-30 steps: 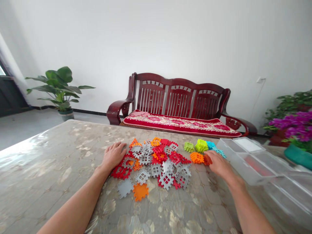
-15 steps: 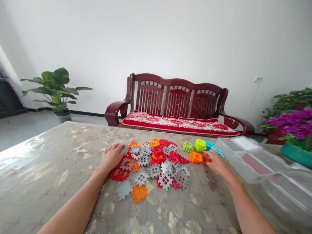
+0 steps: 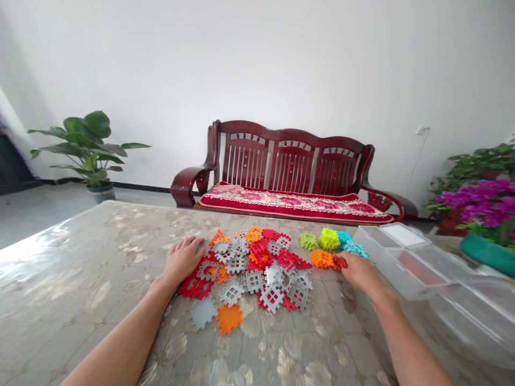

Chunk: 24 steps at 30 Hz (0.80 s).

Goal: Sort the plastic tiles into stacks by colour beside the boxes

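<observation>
— Two hands listed. Right hand [image 3: 360, 269]: fingertips on a red tile [image 3: 340, 262], just right of the tile pile [image 3: 253, 268]; whether it is pinched, cannot tell.
— Left hand?
— Left hand [image 3: 183, 260]: flat, fingers loose, resting on the pile's left edge.
— Further out?
— Orange stack [image 3: 322, 258] touching the red tile; green stack [image 3: 329, 239] and blue pieces [image 3: 349, 244] right of the pile, farther back; clear box [image 3: 402, 262] farthest right.

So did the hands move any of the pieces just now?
No visible move. The right hand stays on the red piece beside the orange stack; the left hand stays flat on the edge of the pile. Only the view shifted slightly.
</observation>
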Each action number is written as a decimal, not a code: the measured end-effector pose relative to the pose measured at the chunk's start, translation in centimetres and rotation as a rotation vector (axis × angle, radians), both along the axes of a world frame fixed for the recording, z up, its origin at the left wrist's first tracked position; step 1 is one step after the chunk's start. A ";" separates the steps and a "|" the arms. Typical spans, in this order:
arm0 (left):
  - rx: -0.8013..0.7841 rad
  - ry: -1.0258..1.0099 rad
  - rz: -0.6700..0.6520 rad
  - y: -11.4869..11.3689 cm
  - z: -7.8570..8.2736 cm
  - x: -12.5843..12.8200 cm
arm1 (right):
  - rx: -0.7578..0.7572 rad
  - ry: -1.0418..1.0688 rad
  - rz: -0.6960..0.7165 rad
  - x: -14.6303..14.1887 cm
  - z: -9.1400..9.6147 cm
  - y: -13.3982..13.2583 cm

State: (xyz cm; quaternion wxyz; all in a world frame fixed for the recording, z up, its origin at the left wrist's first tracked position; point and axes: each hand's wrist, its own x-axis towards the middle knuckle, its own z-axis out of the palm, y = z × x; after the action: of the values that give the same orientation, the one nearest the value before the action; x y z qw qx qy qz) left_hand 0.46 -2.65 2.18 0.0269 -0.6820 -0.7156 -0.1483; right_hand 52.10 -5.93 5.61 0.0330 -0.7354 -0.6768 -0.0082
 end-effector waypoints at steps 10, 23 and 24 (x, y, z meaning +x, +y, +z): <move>0.002 0.005 0.005 0.0 0.0 0.0 | 0.029 0.044 -0.066 -0.3 -0.6 0.0; -0.016 0.033 0.002 0.0 -0.1 0.0 | 0.024 0.050 -0.206 -1.5 1.1 -0.5; -0.017 0.037 0.002 0.0 -0.1 0.0 | 0.016 0.040 -0.211 -1.6 1.1 -0.7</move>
State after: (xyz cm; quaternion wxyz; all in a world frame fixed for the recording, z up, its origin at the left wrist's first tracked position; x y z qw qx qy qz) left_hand 0.42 -2.62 2.07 0.0343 -0.6843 -0.7168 -0.1296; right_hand 50.48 -6.60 6.70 0.0515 -0.8024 -0.5946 -0.0023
